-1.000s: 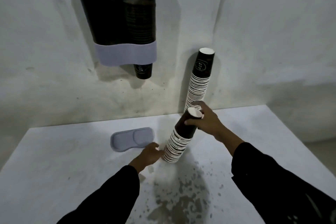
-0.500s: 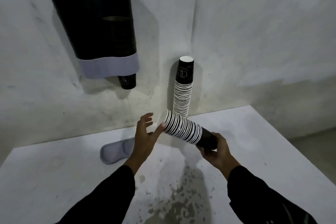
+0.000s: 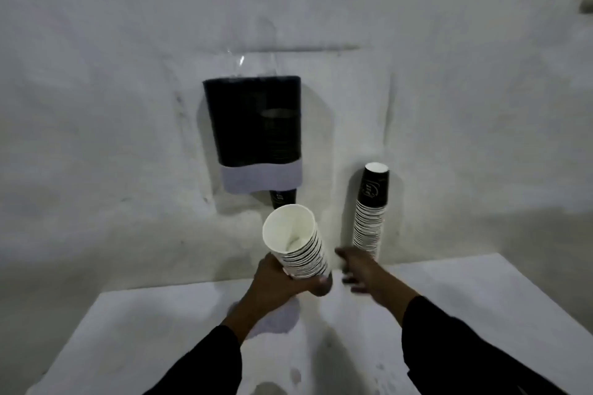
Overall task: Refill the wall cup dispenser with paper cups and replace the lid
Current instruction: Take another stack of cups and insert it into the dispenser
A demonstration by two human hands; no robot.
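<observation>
The dark wall cup dispenser (image 3: pixel 253 125) with a pale grey bottom band hangs on the wall, one black cup (image 3: pixel 282 197) poking out below. My left hand (image 3: pixel 282 279) grips a short stack of paper cups (image 3: pixel 296 240), held mouth-up with the white inside showing, just below the dispenser. My right hand (image 3: pixel 362 269) hovers to the right of that stack with fingers spread, holding nothing. A taller upside-down stack of cups (image 3: pixel 370 212) leans against the wall on the right. The grey lid (image 3: pixel 276 321) lies on the table, partly hidden by my left wrist.
The white table (image 3: pixel 481 314) runs under both arms, with damp stains near its front middle. The white wall is close behind it. Clear plastic wrap shows above the dispenser's open top.
The stack was turned from lying sideways between both hands to mouth-up in my left hand alone. My right hand let go of it. The view tilted up, showing the dispenser's top.
</observation>
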